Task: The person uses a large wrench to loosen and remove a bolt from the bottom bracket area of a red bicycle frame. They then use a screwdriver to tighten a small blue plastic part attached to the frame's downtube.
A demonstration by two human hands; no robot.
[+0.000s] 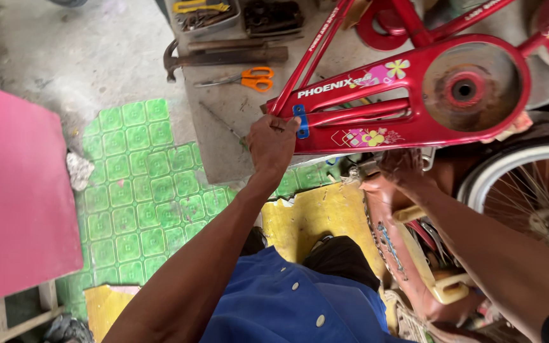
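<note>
Down low, the right hand reaches under the red chain guard among the bike parts, and its grip cannot be made out. The left hand has its grip shut on the guard's narrow end by the blue clip. Beyond, orange scissors and a hammer lie on the grey tabletop.

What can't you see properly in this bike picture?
Head view:
- Right hand: fingers tucked under the red chain guard, so its grip is hidden.
- Left hand: fingertips curl behind the guard's end.
- Bicycle wheel: cut off by the right edge.
- Tool tray: cut off by the top edge, contents too small to tell.
</note>
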